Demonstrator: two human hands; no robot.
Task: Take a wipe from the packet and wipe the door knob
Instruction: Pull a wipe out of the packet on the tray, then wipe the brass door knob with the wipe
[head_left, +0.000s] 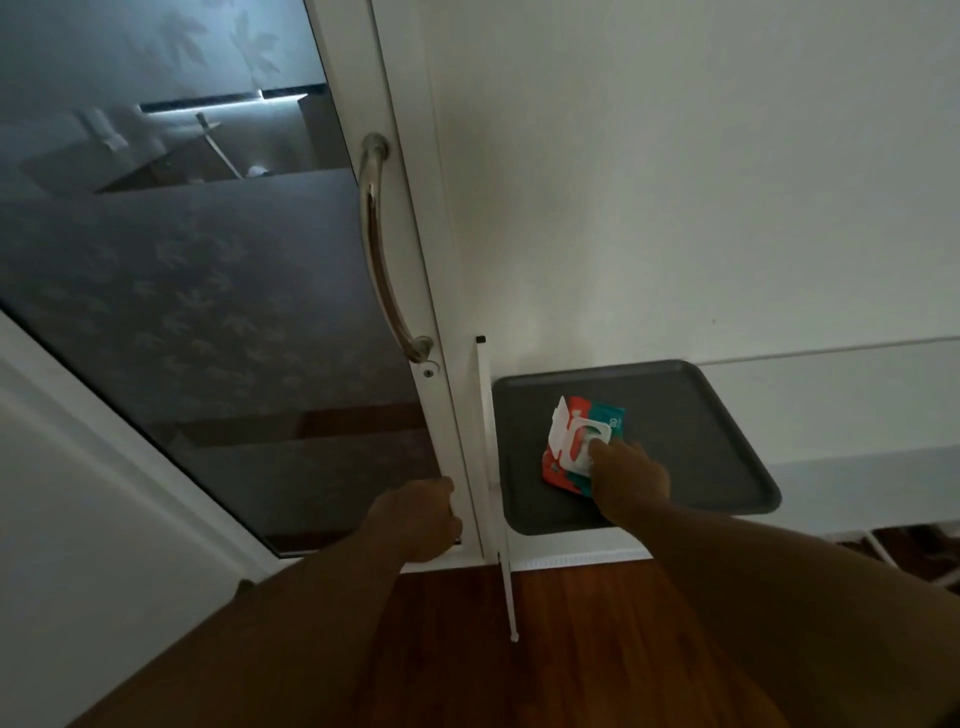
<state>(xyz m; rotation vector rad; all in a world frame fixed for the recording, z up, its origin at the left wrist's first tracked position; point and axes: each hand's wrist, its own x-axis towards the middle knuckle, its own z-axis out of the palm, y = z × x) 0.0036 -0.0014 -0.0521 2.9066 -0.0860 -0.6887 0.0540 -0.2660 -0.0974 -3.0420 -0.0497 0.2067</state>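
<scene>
A red and teal wipes packet (582, 415) lies on a dark grey tray (701, 415), its white lid flipped open to the left. My right hand (628, 478) rests on the packet with fingertips at the lid's opening; whether they pinch a wipe is hidden. A long curved metal door handle (382, 249) runs down the white door frame (410, 156). My left hand (415, 519) grips the edge of that frame well below the handle.
The door has a frosted glass pane (182, 260) with a leaf pattern. A thin white rod (493, 467) stands between door and tray. The tray sits on a white ledge (857, 405) against a white wall. Brown wooden floor (545, 649) lies below.
</scene>
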